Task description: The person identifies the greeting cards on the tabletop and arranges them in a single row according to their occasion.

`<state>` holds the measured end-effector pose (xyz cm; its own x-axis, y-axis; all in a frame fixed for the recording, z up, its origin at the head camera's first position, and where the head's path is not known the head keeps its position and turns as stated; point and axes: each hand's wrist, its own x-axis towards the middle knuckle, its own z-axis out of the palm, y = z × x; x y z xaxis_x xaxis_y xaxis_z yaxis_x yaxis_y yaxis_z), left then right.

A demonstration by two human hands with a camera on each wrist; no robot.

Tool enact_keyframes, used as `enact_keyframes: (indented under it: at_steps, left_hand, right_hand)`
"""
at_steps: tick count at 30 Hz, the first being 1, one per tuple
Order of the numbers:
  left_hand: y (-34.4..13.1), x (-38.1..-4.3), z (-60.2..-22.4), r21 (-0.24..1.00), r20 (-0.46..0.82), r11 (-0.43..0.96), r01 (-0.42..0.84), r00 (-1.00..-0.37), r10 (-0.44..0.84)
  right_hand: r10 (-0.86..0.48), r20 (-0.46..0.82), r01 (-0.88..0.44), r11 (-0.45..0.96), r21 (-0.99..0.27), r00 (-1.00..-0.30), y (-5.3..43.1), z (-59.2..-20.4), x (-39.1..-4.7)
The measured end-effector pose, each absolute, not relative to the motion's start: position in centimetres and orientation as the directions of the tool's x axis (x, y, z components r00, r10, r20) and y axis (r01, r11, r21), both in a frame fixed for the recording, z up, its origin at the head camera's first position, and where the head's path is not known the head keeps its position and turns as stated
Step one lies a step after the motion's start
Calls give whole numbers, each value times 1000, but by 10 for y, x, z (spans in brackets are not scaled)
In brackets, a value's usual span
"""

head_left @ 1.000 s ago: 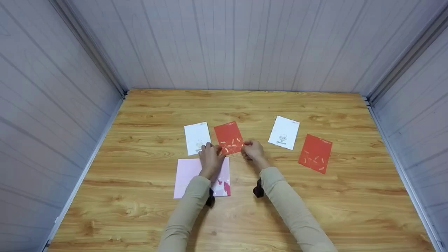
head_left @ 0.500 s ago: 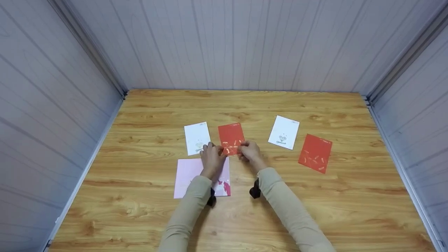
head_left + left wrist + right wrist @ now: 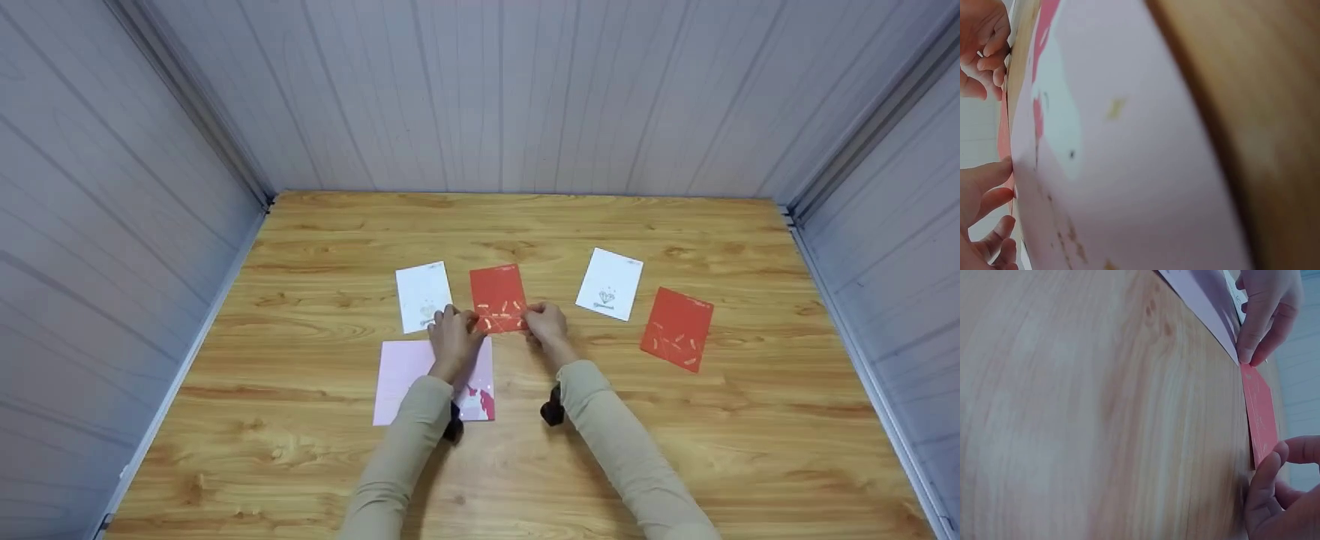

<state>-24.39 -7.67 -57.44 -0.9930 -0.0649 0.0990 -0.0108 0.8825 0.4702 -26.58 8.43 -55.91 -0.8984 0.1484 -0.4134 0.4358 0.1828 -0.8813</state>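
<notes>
A red card (image 3: 496,294) with gold marks lies between both hands. Its lower left corner is pinched between thumb and forefinger of my left hand (image 3: 454,337), whose wrist passes over a pink folder-like sheet (image 3: 401,375). On the opposite corner, my right hand (image 3: 547,326) pinches the card with thumb and finger. The right wrist view shows the red card (image 3: 1261,413) stretched between both sets of fingertips. Just left of it is a white card (image 3: 421,289) with a faint gold print, its lower edge partly behind my left fingers.
To the right lie another white card (image 3: 609,285) with a heart-like drawing and a second red card (image 3: 677,330). The wooden table (image 3: 712,450) is bounded by pale panelled walls (image 3: 525,97) at the back and sides.
The red card has shifted slightly right and turned straighter. My right hand moved inward along its edge, then back out to the corner. My left hand has barely moved.
</notes>
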Motion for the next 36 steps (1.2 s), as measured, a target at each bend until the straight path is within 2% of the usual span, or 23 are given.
enact_keyframes:
  at_steps: [4, 7, 18, 30, 36]
  left_hand:
    - [-76, -244, -573, 475, 110, 880, -6, -992, -66]
    - [-77, -244, -573, 481, 106, 877, -8, -992, -67]
    - [-77, -246, -574, 487, 44, 872, -36, -997, -66]
    - [-81, -245, -572, 498, 12, 867, -35, -999, -48]
    - [-80, -245, -569, 584, 15, 811, -34, -998, -53]
  right_hand:
    - [169, -379, 410, 225, -884, -910, 85, -559, -266]
    - [152, -384, 410, 207, -888, -911, 86, -560, -265]
    - [112, -397, 403, 33, -915, -911, 89, -568, -266]
    - [10, -315, 313, -88, -946, -949, 103, -570, -259]
    - [-53, -280, 285, -110, -952, -958, 113, -571, -253]
